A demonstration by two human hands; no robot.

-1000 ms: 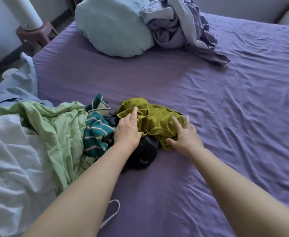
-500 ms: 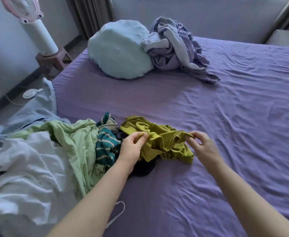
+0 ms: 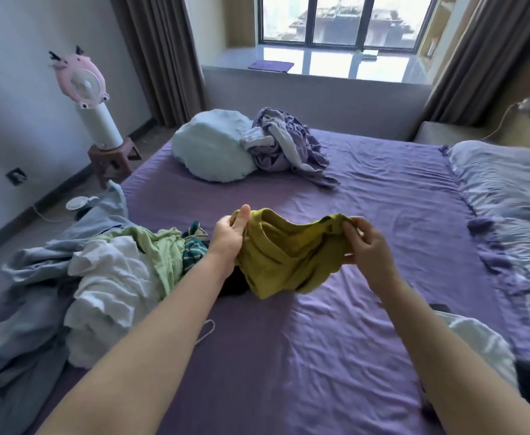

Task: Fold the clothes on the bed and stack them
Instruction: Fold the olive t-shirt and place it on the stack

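Above the purple bed, the olive-green garment, a second ago lying crumpled beside the heap of unfolded clothes, now hangs lifted and spread, the left hand and right hand each pinching an upper edge, ready for a first fold.

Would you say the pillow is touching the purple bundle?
Touching: the head view shows the purple bundle pressed against the pillow, no gap between.
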